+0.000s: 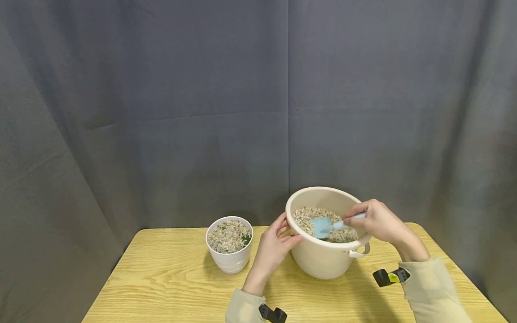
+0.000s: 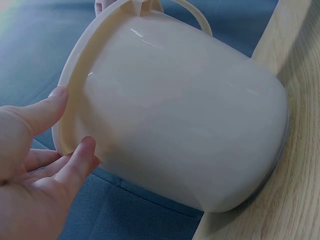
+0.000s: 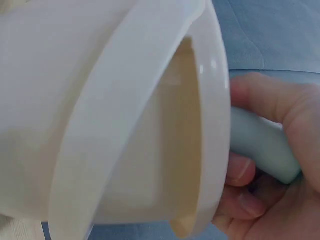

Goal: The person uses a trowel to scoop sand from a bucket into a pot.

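Note:
A cream bucket (image 1: 323, 262) (image 2: 190, 125) (image 3: 100, 100) holding pebbles (image 1: 307, 215) stands on the wooden table (image 1: 169, 282). My left hand (image 1: 274, 244) (image 2: 40, 165) rests with straight fingers against the bucket's left rim and wall. My right hand (image 1: 375, 222) (image 3: 270, 150) grips the handle of a light blue scoop (image 1: 323, 226) (image 3: 260, 145), whose blade lies on the pebbles inside the bucket. To the left stands a small white pot (image 1: 229, 244) filled with pebbles, a bit of green showing at its right edge.
A dark grey curtain (image 1: 202, 112) hangs close behind the table. Bare wood lies in front of the pot and bucket. The table's edges run near at left and right.

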Motion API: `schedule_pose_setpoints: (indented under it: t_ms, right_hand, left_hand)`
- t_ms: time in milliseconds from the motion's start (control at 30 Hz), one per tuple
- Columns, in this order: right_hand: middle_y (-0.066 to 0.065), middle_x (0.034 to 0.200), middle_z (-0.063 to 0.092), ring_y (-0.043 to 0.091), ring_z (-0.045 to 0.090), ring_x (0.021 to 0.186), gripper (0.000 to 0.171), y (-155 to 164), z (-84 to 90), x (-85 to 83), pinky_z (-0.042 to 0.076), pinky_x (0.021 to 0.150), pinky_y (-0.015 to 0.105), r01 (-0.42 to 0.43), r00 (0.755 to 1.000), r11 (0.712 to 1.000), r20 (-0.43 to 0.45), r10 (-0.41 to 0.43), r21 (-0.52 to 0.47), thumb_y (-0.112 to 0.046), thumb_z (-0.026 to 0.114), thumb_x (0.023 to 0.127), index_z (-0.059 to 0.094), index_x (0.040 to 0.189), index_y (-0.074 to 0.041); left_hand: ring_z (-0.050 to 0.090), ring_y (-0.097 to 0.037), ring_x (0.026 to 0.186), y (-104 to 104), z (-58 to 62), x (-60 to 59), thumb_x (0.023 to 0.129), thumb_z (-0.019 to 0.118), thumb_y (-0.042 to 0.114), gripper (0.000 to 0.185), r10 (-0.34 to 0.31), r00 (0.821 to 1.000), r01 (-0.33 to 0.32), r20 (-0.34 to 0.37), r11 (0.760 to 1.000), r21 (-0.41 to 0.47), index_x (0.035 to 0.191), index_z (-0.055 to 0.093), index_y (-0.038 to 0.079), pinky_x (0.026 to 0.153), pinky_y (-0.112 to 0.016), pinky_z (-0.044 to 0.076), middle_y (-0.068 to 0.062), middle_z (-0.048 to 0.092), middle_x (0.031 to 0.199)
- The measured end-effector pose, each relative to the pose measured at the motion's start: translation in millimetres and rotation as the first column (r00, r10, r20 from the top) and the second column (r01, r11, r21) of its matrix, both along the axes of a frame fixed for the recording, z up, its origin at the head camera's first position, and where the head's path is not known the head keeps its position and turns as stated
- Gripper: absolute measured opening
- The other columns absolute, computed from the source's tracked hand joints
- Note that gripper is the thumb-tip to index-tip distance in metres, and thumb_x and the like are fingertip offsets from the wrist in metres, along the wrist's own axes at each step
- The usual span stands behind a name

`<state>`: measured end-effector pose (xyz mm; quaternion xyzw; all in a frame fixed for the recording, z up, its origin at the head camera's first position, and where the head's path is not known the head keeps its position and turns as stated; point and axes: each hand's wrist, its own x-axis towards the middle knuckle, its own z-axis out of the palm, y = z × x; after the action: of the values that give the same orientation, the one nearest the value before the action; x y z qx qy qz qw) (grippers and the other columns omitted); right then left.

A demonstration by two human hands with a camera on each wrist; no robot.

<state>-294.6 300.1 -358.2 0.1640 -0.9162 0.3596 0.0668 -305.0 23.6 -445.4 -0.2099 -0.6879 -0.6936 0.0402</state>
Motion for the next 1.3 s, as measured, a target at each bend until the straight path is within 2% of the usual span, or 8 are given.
schedule_pose_setpoints:
  t_ms: [467, 800, 833, 967, 1133, 1300]
  right_hand:
    - [0.007, 0.083, 0.071, 0.022, 0.060, 0.078, 0.010, -6, -1.7, 2.5, 0.054, 0.060, 0.028, 0.057, 0.998, 0.995, 0.044, -0.053, -0.085, -0.014, 0.074, 0.086, 0.077, 0.090, -0.005]
    - [0.008, 0.090, 0.071, 0.018, 0.056, 0.076, 0.017, -17, -5.9, 17.5, 0.048, 0.060, 0.025, 0.178, 0.983, 0.975, -0.013, -0.181, -0.132, -0.021, 0.075, 0.087, 0.078, 0.093, -0.005]
    - [0.008, 0.091, 0.070, 0.019, 0.056, 0.077, 0.017, -19, -6.5, 19.7, 0.048, 0.060, 0.025, 0.190, 0.981, 0.972, -0.020, -0.194, -0.136, -0.021, 0.075, 0.087, 0.078, 0.094, -0.006]
    - [0.010, 0.089, 0.069, 0.018, 0.056, 0.075, 0.018, -22, -8.1, 26.7, 0.048, 0.060, 0.026, 0.230, 0.970, 0.955, -0.030, -0.240, -0.190, -0.020, 0.074, 0.088, 0.078, 0.096, -0.004]
    - [0.012, 0.089, 0.069, 0.012, 0.060, 0.075, 0.023, -22, -12.6, 35.3, 0.050, 0.058, 0.026, 0.266, 0.960, 0.927, -0.017, -0.281, -0.263, -0.021, 0.074, 0.088, 0.077, 0.099, 0.000]
    - [0.012, 0.093, 0.072, 0.011, 0.060, 0.082, 0.025, -23, -20.4, 41.6, 0.050, 0.062, 0.021, 0.323, 0.933, 0.908, -0.071, -0.352, -0.266, -0.024, 0.075, 0.088, 0.077, 0.099, -0.002]
  left_hand:
    - [0.053, -0.029, 0.124, 0, -2.2, -1.4, 0.086, 0.077, 0.011, 0.074, -0.006, 1.000, 0.006, -0.015, 1.000, 0.013, 0.148, 0.038, 0.000, 0.097, -0.036, 0.051, -0.018, 0.052, 0.139]
    - [0.054, -0.030, 0.123, -2, -3.5, -2.7, 0.087, 0.074, 0.006, 0.070, -0.023, 1.000, 0.024, -0.018, 0.999, 0.037, 0.148, 0.040, 0.001, 0.095, -0.032, 0.052, -0.019, 0.055, 0.134]
    - [0.053, -0.031, 0.123, -3, -0.2, 0.3, 0.087, 0.074, 0.004, 0.070, -0.026, 0.999, 0.027, -0.017, 0.999, 0.037, 0.147, 0.039, -0.002, 0.096, -0.034, 0.052, -0.021, 0.055, 0.134]
    - [0.053, -0.030, 0.123, -3, -1.0, -0.1, 0.087, 0.074, 0.004, 0.070, -0.035, 0.999, 0.035, -0.016, 0.999, 0.040, 0.148, 0.038, -0.001, 0.098, -0.038, 0.051, -0.021, 0.055, 0.134]
    - [0.054, -0.025, 0.123, -3, -4.7, -3.0, 0.087, 0.075, 0.008, 0.072, -0.035, 0.999, 0.035, -0.012, 0.999, 0.024, 0.148, 0.039, 0.001, 0.096, -0.032, 0.051, -0.018, 0.055, 0.135]
    - [0.054, -0.027, 0.123, -3, -3.6, -2.6, 0.087, 0.075, 0.007, 0.071, -0.042, 0.999, 0.043, -0.020, 0.999, 0.032, 0.148, 0.039, 0.001, 0.095, -0.030, 0.052, -0.022, 0.054, 0.135]
